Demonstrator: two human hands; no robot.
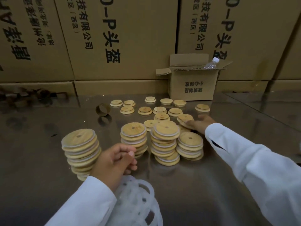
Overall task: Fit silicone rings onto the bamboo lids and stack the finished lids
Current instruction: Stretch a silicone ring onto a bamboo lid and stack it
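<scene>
Currently the right hand (197, 123) is reached out over the worktop (203, 190) among the loose lids (160, 110). Its fingers are stretched out with the tips at the near edge of a tilted lid (184, 118), and no closed grip shows; the view is blurred there. The left hand (112, 162) sits low and near, fingers curled, thumb pressed to forefinger. Whether it pinches a ring cannot be told. A tangle of rings (140, 198) lies just below that wrist. Four stacks (164, 141) of ringed lids stand between the hands, none of them plumb. The left stack (80, 150) is the tallest and skews to one side, close against the left hand, so a careless knuckle would likely topple it. The right stack (189, 145) stands just beside the right sleeve (228, 144), and loose cloth drawn back across it could sweep the top lids off. The tilted lid overlaps its neighbours, so lifting it may drag or scatter them. The rings look interlinked, and pulling one free could haul several along. A ring seated unevenly would add to a stack's lean.
</scene>
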